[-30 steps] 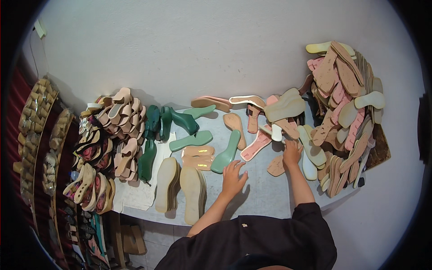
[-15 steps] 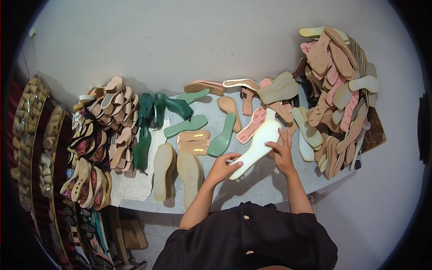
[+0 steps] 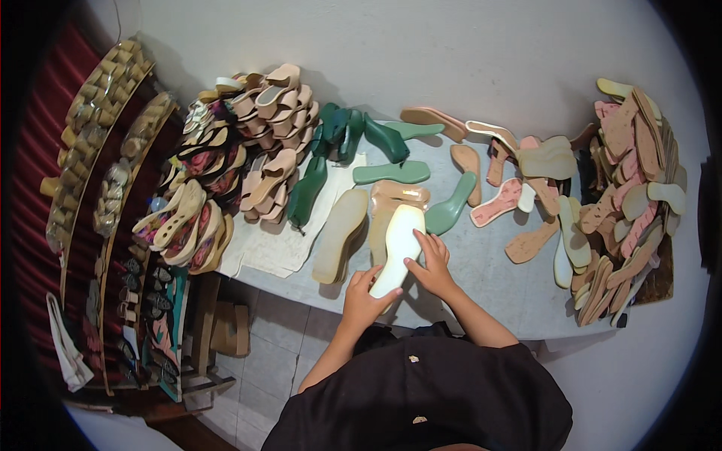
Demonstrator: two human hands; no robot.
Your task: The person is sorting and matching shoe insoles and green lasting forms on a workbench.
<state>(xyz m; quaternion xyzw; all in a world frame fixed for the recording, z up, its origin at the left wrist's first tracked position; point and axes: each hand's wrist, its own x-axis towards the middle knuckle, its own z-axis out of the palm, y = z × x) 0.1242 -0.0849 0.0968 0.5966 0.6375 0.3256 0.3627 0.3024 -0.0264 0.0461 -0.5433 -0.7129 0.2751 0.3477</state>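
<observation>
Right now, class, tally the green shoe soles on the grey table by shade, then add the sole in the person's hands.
Dark green heeled shoe soles: 4
Light green flat shoe soles: 3
Cream-white flat shoe sole, held by the left hand and right hand: 1
Total: 8

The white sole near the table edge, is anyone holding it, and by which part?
Yes. Both hands hold the white sole: the left hand grips its near end, and the right hand presses on its right side edge, around mid-length.
</observation>
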